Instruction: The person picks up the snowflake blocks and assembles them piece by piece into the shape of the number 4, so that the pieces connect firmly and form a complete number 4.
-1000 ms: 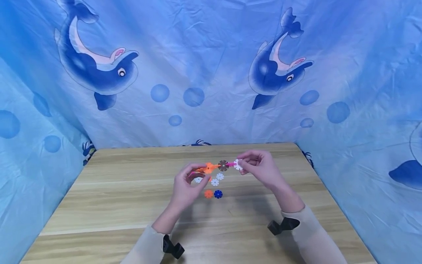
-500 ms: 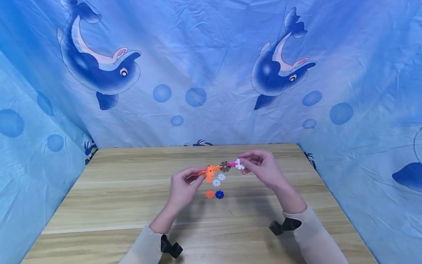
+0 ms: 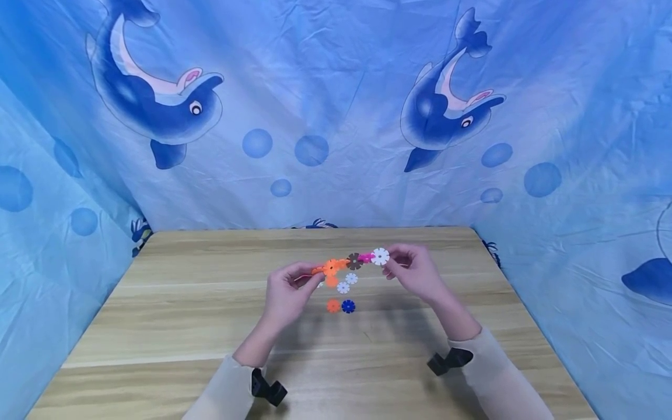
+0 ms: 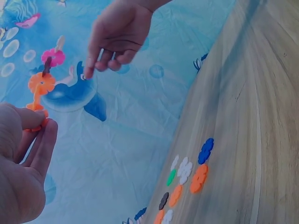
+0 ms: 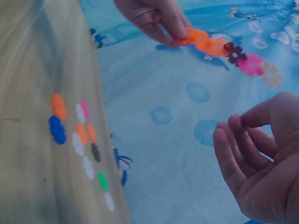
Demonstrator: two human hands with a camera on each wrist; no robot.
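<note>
A chain of interlocking snowflake discs hangs in the air above the table. From left to right it runs through orange discs, a brown disc, a pink disc and a white disc. My left hand pinches the orange end between thumb and fingers, as the left wrist view also shows. Beside the white end is my right hand. Both wrist views show it apart from the chain, fingers loosely bent, holding nothing.
Loose snowflake discs lie on the wooden table below the chain. Among them are a blue disc, an orange disc, white discs and a green disc. A blue dolphin-print curtain surrounds the table.
My right hand has let go of the white disc and drawn slightly right. My left hand has shifted a little left, still pinching the orange end of the chain.
</note>
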